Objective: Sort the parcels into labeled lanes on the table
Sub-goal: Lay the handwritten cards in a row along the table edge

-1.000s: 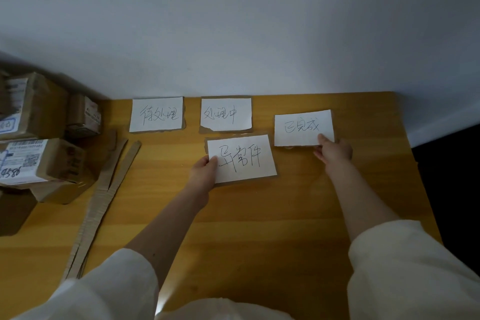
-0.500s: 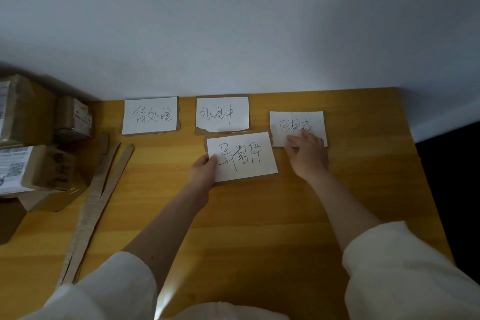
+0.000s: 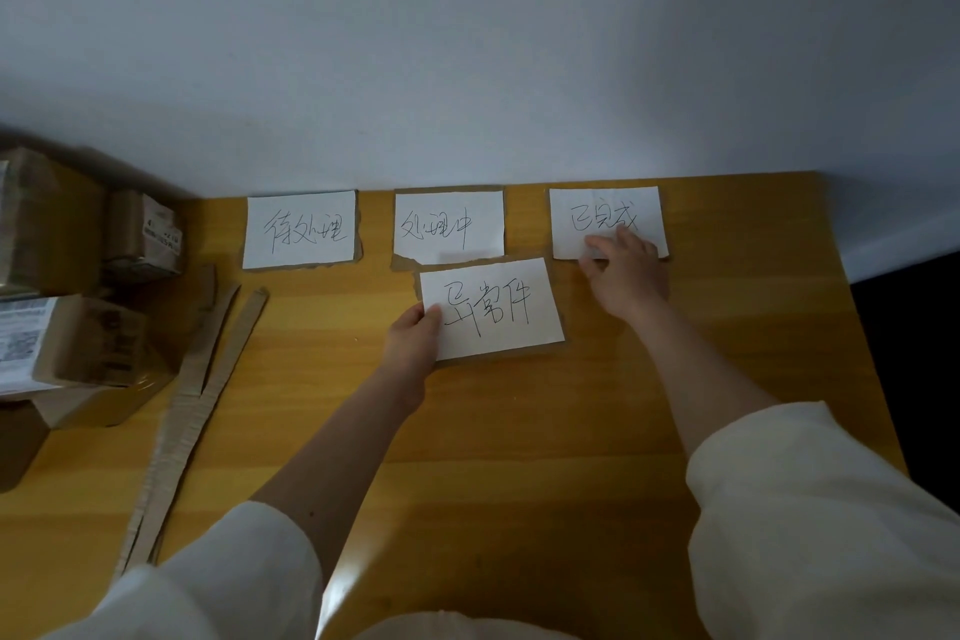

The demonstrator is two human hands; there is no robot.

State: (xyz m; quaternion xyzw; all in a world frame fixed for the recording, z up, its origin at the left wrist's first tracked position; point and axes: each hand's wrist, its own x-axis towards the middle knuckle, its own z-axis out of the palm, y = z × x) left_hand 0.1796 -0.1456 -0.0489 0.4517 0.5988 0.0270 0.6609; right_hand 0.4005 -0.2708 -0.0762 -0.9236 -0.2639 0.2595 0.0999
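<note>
Our right hand (image 3: 626, 276) has slid the third label card (image 3: 605, 221) back against the wall, level with the other two, fingers flat on it; our left hand (image 3: 413, 340) pinches the fourth card (image 3: 493, 309); lanes nearly laid out; the parcels (image 3: 78, 343) wait stacked at the worktop's (image 3: 519, 431) left, unsorted.

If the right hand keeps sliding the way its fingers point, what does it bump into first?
The right hand points toward the wall, with its fingers already on the rightmost label card. Past the card's far edge, it would probably meet the wall next.
</note>
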